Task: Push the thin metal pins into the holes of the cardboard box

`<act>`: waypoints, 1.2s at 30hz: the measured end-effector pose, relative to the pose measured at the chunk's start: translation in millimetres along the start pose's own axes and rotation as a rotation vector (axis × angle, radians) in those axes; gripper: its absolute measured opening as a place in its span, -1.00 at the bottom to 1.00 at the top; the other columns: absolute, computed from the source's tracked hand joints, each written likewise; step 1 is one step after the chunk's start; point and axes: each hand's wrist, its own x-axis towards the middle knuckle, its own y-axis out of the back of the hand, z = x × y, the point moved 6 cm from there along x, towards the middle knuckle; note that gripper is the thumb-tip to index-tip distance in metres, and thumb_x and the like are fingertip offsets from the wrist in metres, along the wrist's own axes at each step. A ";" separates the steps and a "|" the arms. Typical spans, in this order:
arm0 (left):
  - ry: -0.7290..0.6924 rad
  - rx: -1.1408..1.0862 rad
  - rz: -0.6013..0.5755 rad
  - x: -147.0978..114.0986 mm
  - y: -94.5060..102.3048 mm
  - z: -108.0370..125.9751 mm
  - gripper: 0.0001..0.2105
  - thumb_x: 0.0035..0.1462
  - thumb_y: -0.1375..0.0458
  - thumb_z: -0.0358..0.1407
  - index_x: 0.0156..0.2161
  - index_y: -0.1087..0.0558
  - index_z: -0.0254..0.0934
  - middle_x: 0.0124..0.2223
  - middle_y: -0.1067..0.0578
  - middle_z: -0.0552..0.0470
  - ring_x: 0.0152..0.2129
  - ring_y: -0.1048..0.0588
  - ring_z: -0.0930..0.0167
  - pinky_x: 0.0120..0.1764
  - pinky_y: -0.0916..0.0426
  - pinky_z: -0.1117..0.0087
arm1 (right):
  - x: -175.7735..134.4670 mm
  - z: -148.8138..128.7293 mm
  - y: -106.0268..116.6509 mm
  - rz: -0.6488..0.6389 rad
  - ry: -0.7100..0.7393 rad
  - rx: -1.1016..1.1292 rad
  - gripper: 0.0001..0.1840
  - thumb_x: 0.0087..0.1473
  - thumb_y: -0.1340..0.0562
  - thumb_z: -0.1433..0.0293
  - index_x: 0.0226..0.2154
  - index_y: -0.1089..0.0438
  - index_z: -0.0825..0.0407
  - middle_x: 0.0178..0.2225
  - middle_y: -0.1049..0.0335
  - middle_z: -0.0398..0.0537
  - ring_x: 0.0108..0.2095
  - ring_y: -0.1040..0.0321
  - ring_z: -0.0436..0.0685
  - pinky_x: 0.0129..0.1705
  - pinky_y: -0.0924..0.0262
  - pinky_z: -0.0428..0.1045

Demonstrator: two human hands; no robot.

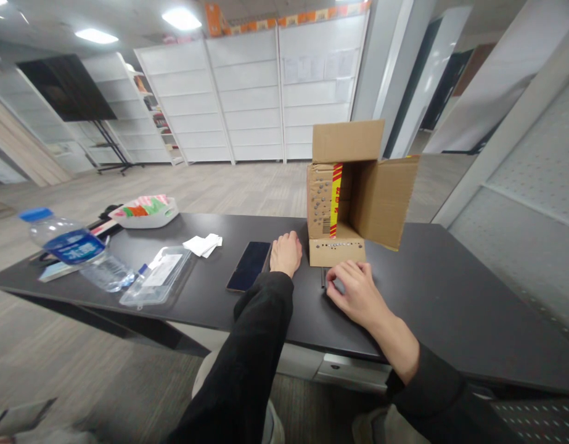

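Observation:
My left hand (286,254) rests on the desk between the black phone (249,266) and the box, palm down with its fingers curled in. Whatever lies under those fingers is hidden. In front of the cardboard box's lower flap is my right hand (356,295), its thumb and bent fingers drawn together. A thin dark rod (323,277) lies by its thumb; whether they touch I cannot tell. The open cardboard box (321,203) stands with its opening towards me. Small metallic pieces (319,196) dot its left front flap, and a row of them (342,245) runs along the lower flap.
Left of the phone are crumpled white tissue (203,245), a clear plastic case (159,277) and a tilted water bottle (81,250). Farther back sits a white basket (148,219) with colourful packets. The dark desk (432,296) extends right towards a pale partition (534,166).

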 end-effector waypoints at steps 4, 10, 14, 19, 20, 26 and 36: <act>-0.007 0.000 0.011 -0.4 0.2 0.2 -0.77 0.40 0.10 -0.32 -0.04 -0.39 -0.27 -0.05 -0.53 -0.16 -0.05 -0.48 0.26 -0.03 -0.27 0.28 | -0.7 0.5 -3.9 -0.037 -0.001 -0.005 -0.90 0.11 -0.12 0.50 -0.38 -0.28 -0.02 -0.38 -0.43 -0.12 -0.28 -0.28 0.13 -0.11 0.09 0.06; -0.013 -0.001 0.023 -0.5 0.2 0.1 -0.77 0.40 0.09 -0.32 -0.05 -0.39 -0.28 -0.06 -0.53 -0.15 -0.07 -0.48 0.25 -0.05 -0.27 0.27 | -0.8 1.0 -6.5 -0.072 -0.017 0.014 -0.91 0.10 -0.13 0.50 -0.36 -0.28 -0.02 -0.37 -0.45 -0.12 -0.27 -0.28 0.14 -0.12 0.10 0.07; -0.011 0.003 0.019 -1.0 1.8 0.5 -0.77 0.40 0.10 -0.32 -0.05 -0.39 -0.28 -0.06 -0.53 -0.15 -0.06 -0.48 0.26 -0.06 -0.27 0.28 | -0.9 2.3 -7.7 -0.081 -0.028 0.015 -0.89 0.11 -0.14 0.51 -0.34 -0.30 -0.02 -0.35 -0.47 -0.13 -0.25 -0.29 0.14 -0.12 0.11 0.08; -0.007 -0.002 0.012 -1.9 4.0 1.3 -0.78 0.40 0.10 -0.33 -0.05 -0.39 -0.28 -0.05 -0.53 -0.15 -0.05 -0.48 0.26 -0.05 -0.27 0.29 | -1.4 2.7 -10.1 -0.102 -0.035 0.022 -0.88 0.11 -0.15 0.52 -0.35 -0.32 -0.02 -0.33 -0.47 -0.14 -0.23 -0.30 0.14 -0.12 0.10 0.08; -0.009 -0.002 0.015 -1.9 4.2 1.5 -0.78 0.40 0.10 -0.33 -0.06 -0.39 -0.28 -0.06 -0.53 -0.15 -0.06 -0.48 0.26 -0.05 -0.27 0.29 | -1.4 2.5 -10.5 -0.110 -0.035 0.024 -0.88 0.11 -0.15 0.52 -0.36 -0.32 -0.02 -0.33 -0.47 -0.15 -0.23 -0.29 0.14 -0.12 0.10 0.08; -0.010 0.009 0.019 -1.1 2.5 0.8 -0.78 0.41 0.09 -0.32 -0.06 -0.39 -0.28 -0.06 -0.54 -0.13 -0.06 -0.49 0.26 -0.06 -0.27 0.29 | -1.2 1.5 -12.2 -0.167 -0.047 0.043 -0.89 0.11 -0.15 0.52 -0.36 -0.33 -0.01 -0.32 -0.47 -0.12 -0.21 -0.30 0.13 -0.11 0.11 0.08; -0.016 0.008 0.019 -1.2 3.5 1.4 -0.78 0.40 0.09 -0.32 -0.05 -0.40 -0.29 -0.06 -0.53 -0.14 -0.07 -0.48 0.25 -0.06 -0.28 0.27 | -1.9 2.1 -14.1 -0.211 -0.061 0.051 -0.89 0.13 -0.14 0.51 -0.34 -0.34 0.00 -0.30 -0.47 -0.09 -0.19 -0.31 0.15 -0.09 0.11 0.09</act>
